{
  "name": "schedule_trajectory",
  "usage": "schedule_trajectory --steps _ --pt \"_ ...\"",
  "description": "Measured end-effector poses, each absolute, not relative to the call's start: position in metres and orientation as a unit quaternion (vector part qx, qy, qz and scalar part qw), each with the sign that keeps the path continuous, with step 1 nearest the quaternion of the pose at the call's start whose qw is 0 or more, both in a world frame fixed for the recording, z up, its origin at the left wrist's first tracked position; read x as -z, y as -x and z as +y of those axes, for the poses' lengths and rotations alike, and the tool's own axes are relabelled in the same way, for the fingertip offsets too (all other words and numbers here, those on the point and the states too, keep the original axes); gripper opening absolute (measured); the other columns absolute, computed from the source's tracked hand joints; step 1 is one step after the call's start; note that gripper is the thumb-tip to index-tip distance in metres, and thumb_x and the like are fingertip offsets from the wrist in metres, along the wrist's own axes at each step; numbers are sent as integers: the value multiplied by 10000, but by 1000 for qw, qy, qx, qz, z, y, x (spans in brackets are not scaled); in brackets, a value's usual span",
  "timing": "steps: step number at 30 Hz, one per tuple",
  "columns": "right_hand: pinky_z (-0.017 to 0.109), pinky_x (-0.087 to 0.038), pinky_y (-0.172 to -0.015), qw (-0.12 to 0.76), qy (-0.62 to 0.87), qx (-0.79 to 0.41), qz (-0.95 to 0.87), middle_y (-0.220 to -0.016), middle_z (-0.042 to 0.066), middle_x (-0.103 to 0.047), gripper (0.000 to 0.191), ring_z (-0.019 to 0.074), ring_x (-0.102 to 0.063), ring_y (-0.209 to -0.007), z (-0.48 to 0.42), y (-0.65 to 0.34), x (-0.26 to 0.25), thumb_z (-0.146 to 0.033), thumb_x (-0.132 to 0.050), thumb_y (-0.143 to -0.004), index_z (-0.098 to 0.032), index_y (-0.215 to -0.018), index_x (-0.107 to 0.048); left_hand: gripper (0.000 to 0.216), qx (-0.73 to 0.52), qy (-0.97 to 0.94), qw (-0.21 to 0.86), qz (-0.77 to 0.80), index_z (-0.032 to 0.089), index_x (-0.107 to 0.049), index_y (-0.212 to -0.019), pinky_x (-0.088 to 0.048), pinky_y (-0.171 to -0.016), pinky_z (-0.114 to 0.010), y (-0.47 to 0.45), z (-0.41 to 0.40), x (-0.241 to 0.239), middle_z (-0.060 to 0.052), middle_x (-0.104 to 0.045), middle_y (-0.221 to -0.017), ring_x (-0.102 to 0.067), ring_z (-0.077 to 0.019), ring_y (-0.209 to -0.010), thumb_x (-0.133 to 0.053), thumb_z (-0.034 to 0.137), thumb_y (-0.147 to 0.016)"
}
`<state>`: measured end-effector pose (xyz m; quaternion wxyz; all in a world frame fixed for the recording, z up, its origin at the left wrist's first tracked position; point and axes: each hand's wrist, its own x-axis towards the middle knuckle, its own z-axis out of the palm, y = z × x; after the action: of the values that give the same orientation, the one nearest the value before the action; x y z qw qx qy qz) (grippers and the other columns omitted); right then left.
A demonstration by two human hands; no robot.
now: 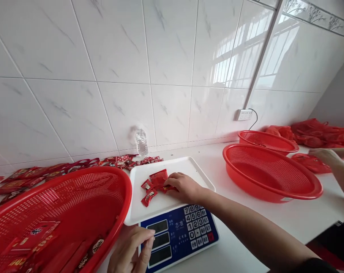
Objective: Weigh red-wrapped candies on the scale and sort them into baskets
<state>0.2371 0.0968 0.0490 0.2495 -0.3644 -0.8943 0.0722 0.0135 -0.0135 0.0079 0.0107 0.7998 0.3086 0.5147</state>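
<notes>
My right hand [183, 186] lies palm down on the white tray [172, 167] of an electronic scale [177, 233], its fingers closed over a small pile of red snack packets [156, 180]. My left hand [132, 248] rests at the scale's front left corner beside its display, fingers curled and together, with nothing visible in them. It sits right beside the rim of a big red perforated basket [75, 193] holding red packages [32, 239].
A row of red packets [60, 168] lies along the tiled wall, beside a small water bottle [141, 142]. Two red baskets [271, 174] stand to the right. Another person's hand [325, 155] touches red bags [317, 132] at the far right. A wall socket [244, 114] is behind.
</notes>
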Motion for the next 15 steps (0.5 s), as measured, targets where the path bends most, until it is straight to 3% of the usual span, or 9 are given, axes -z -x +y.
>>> schedule_trajectory --steps 8,15 --pt "263 -436 -704 362 429 -83 -824 -859 21 -653 149 152 -586 -792 90 -254 -49 -168 -487 -910 -212 -884 -627 139 -496 -802 21 332 192 -584 -975 -537 -714 -155 -18 -20 -15 8 -652 -807 -644 -91 -742 -520 106 -888" --pt "251 -445 -637 389 479 -105 -780 -792 -9 -632 150 139 -586 -722 82 -280 -46 -245 -467 -925 -233 -874 -607 144 -493 -811 20 314 206 -571 -993 -525 -680 -140 -18 -18 -14 18 -660 -795 -641 -84 -720 -501 118 -904"
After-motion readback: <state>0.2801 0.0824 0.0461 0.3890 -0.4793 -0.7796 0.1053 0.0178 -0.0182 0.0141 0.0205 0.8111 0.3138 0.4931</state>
